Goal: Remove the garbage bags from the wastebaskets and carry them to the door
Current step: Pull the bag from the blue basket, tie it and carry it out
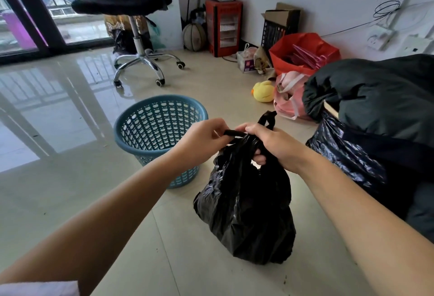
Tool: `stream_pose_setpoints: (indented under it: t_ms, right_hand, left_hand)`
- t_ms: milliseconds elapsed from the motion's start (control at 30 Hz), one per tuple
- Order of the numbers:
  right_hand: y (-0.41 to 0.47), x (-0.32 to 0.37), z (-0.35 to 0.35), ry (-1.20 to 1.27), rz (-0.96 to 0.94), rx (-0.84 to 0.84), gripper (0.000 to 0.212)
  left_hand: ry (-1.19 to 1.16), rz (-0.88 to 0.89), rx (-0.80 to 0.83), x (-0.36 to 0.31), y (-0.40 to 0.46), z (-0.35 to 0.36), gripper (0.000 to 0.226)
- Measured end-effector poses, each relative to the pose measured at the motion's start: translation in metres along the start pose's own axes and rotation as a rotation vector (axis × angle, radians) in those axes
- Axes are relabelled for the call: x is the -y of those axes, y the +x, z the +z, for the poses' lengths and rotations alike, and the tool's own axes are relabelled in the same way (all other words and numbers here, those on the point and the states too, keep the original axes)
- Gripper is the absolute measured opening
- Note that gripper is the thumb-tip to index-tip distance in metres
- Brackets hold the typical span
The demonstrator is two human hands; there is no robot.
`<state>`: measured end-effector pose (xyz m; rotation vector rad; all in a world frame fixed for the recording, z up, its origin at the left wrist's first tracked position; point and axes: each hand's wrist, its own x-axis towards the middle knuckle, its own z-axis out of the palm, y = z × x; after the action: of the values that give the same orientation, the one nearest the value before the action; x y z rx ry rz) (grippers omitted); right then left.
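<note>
A full black garbage bag (246,208) stands on the tiled floor in front of me. My left hand (202,140) pinches one twisted handle strip of the bag at its top. My right hand (270,145) grips the other handle, whose loop sticks up behind my fingers. Both hands meet over the bag's mouth. Behind my left hand stands a blue perforated wastebasket (155,128), with no bag in it.
An office chair (138,44) stands at the back left by the glass doors. A dark jacket over a black bag-lined bin (366,131) sits close on my right. A pink bag (288,98), yellow duck toy (263,91), red bag and red cabinet line the far wall.
</note>
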<state>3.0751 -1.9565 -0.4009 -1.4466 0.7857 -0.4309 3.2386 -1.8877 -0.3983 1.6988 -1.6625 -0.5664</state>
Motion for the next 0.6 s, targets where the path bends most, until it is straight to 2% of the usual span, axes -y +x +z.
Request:
stream_pose_setpoints:
  t_ms: [100,167,200,233,267,333,367,400,467,533,600]
  right_hand:
    - [0.003,-0.004,0.001,-0.092,0.045,0.051,0.032]
    - [0.003,-0.005,0.0,-0.099,0.132,0.064,0.041]
    - [0.002,-0.005,-0.001,-0.066,0.159,0.078,0.044]
    - [0.002,-0.005,-0.001,-0.019,0.164,0.099,0.045]
    - [0.002,-0.005,-0.002,0.036,0.152,0.122,0.045]
    - [0.003,-0.004,-0.002,0.151,0.116,0.16,0.046]
    - [0.003,-0.004,-0.003,0.188,0.101,0.181,0.048]
    - [0.003,-0.004,-0.004,0.209,0.092,0.204,0.05]
    - [0.001,-0.006,-0.007,0.211,0.093,0.248,0.051]
    - [-0.002,-0.006,-0.01,0.16,0.078,0.274,0.042]
    - [-0.004,-0.008,-0.014,0.005,0.013,0.262,0.026]
  left_hand:
    - [0.009,-0.004,-0.312,0.002,0.006,-0.001,0.006]
    - [-0.21,-0.04,-0.447,0.0,0.009,-0.003,0.004]
    - [-0.379,-0.057,-0.417,0.0,0.008,-0.003,0.004]
    - [-0.552,-0.073,-0.299,-0.001,0.006,-0.001,0.012]
    - [-0.681,-0.082,-0.105,0.002,0.002,0.003,0.023]
    - [-0.701,-0.09,0.316,0.008,-0.008,0.017,0.037]
    - [-0.626,-0.095,0.462,0.011,-0.013,0.024,0.034]
    - [-0.512,-0.101,0.497,0.015,-0.016,0.032,0.026]
    - [-0.453,-0.15,0.349,0.02,-0.014,0.039,0.015]
    - [-0.686,-0.247,0.229,0.025,-0.007,0.036,0.017]
    - [-0.866,-0.285,0.237,0.03,-0.003,0.031,0.023]
